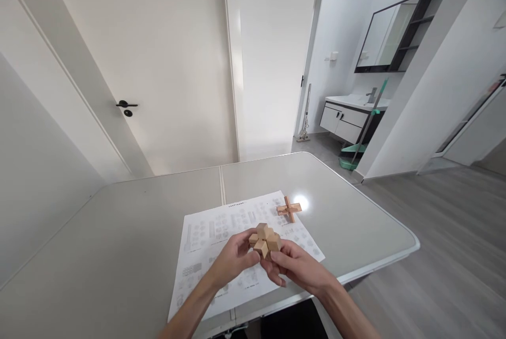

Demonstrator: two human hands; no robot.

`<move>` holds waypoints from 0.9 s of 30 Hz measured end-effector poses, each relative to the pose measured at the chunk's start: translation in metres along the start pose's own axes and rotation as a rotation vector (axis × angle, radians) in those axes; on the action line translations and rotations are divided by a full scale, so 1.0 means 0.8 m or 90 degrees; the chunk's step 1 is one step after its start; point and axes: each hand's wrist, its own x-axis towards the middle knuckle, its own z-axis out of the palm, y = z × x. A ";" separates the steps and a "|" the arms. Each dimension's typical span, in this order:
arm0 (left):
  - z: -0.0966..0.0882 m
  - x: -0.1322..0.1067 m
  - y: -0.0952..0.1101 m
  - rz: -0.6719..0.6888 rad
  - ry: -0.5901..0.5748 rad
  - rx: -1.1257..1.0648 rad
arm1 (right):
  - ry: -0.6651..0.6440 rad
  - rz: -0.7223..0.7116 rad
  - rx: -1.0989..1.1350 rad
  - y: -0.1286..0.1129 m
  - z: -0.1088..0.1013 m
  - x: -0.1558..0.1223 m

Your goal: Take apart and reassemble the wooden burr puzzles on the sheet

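Between my two hands is a light wooden burr puzzle (265,241), a cluster of interlocked square-ended blocks, raised above a printed sheet. My left hand (235,257) grips its left side, with the thumb near the lower front. On the right side, my right hand (294,265) holds it with the thumb in front and the fingers curled beneath. The white instruction sheet (201,244) lies under both hands, covered in small grey diagrams too faint to read. A reddish wooden cross-shaped puzzle (289,209) rests at the sheet's upper right edge.
The grey folding table (118,244) has a seam near the middle and a rounded corner at right. Beyond it stand a white door (169,65), a sink cabinet (343,117), a mop (306,115) and a green broom with dustpan (350,162).
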 end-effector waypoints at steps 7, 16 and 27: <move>0.007 -0.013 -0.004 0.041 0.031 0.025 | 0.022 -0.017 -0.134 -0.016 0.018 -0.004; 0.019 -0.023 0.008 0.114 0.110 0.121 | 0.097 -0.090 -0.202 -0.002 0.025 -0.010; 0.031 -0.026 0.002 0.171 0.280 0.188 | 0.237 -0.119 -0.242 0.024 0.018 -0.010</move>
